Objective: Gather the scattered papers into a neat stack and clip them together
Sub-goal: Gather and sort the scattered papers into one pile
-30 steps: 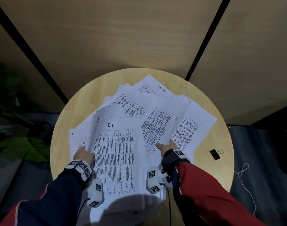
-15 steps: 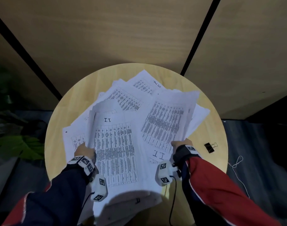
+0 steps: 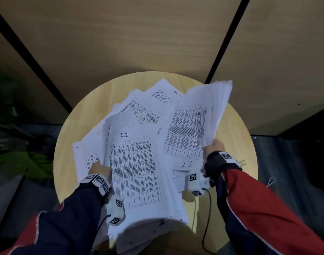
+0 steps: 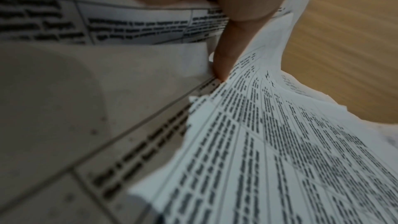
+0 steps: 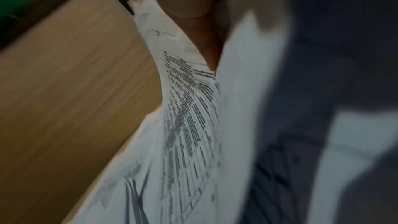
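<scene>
Round wood desk [image 3: 69,144], wood wall panels [image 3: 139,34] w/ black gaps behind, green leaf [image 3: 25,162] at left, white cord [image 3: 270,181] on dark floor at right

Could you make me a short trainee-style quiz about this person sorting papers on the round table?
1. True or false: the right hand holds a sheaf of papers lifted off the round wooden table.
2. What is handwritten at the top of the sheet that the left hand grips?
A) I.T.
B) H.R.
C) P.E.
3. Fill in: the binder clip is mostly hidden behind the right ____.

Key
1. True; its far edge stands above the table's rim in the head view.
2. A.
3. Wrist; only the clip's wire loops peek out, so the clipping is not yet done.
</scene>
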A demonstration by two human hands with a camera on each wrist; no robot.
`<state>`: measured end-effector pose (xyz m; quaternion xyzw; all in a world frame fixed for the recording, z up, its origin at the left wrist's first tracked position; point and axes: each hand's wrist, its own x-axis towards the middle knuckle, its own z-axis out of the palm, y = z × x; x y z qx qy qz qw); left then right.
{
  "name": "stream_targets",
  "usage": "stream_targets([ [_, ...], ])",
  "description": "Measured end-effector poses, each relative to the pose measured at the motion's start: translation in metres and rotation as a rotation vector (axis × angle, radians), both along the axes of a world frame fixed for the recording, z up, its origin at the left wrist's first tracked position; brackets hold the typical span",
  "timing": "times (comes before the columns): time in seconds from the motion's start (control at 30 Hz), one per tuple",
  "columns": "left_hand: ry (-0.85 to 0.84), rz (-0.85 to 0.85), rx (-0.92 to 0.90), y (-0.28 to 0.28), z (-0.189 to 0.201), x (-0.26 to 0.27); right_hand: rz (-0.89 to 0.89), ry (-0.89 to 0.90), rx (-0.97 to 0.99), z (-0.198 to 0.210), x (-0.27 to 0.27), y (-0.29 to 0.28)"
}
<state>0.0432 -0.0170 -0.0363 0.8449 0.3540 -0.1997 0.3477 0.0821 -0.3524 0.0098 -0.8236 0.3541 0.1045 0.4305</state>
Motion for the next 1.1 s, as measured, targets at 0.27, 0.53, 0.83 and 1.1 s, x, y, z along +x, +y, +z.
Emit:
stream_targets([
  [0.27, 0.017, -0.013, 0.004, 0.000, 0.005, -0.002, -0.133, -0.492, 0.171, 0.085, 0.006, -0.032],
  [0.53, 0.030, -0.028, -0.055, -0.011, 0.009, -0.001, -0.053, -0.525, 0.463, 0.081, -0.005, -0.006],
  [0.83, -0.046, 0.284, -0.378, -0.003, 0.011, -0.005, 0.271, 0.102, 0.200, -0.041, -0.055, 0.047],
  [1.1, 0.054, 0.196, -0.251, -0.002, 0.010, -0.007, 0.197, 0.039, 0.100, -0.054, -0.046, 0.061],
])
